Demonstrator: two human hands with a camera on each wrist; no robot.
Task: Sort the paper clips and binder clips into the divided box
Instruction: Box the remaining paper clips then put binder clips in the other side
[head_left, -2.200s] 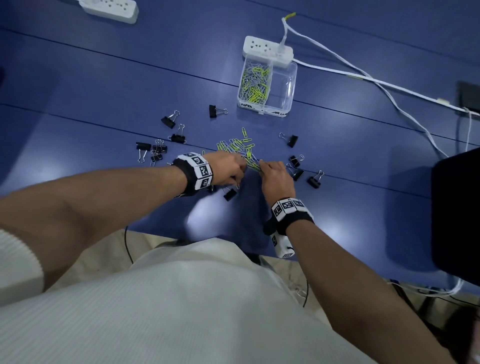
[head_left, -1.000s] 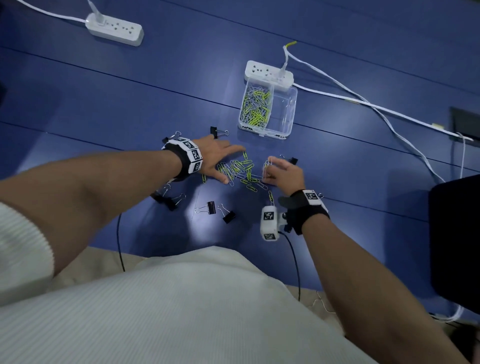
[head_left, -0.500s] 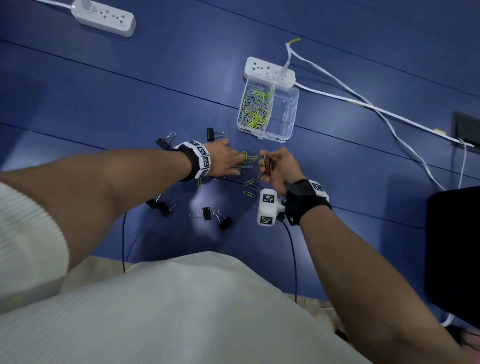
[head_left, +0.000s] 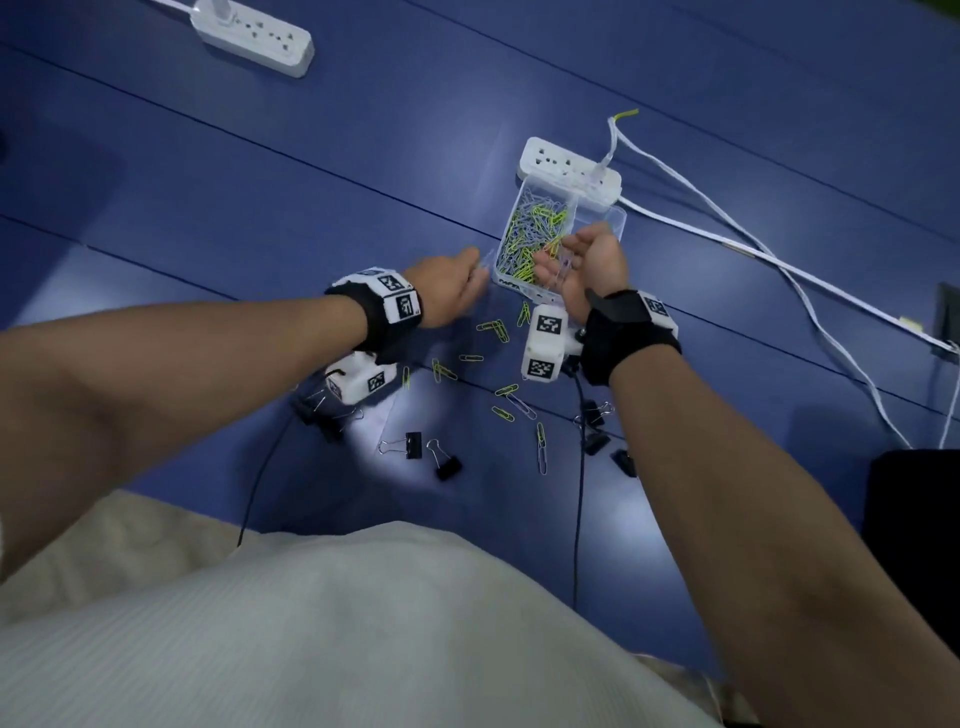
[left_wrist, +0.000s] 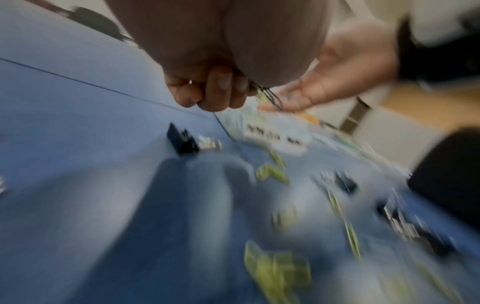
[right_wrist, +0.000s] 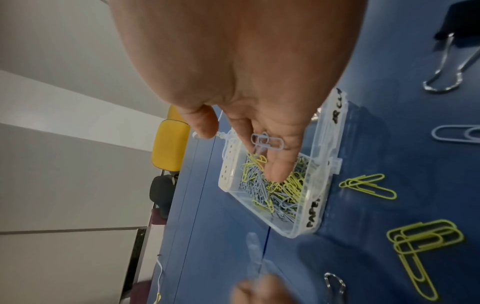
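Paper clips (head_left: 524, 410) judged light, slippery; pinch edgewise. Right hand (head_left: 587, 265) fingers apart over divided box (head_left: 615, 221); left hand (head_left: 447, 291) fingers clamped on clips.

Blue table (head_left: 260, 218) bears a clear divided box (head_left: 613, 218), two white power strips (head_left: 254, 36), scattered paper clips (head_left: 493, 330), black binder clips (head_left: 413, 445) and white cables (head_left: 779, 260).
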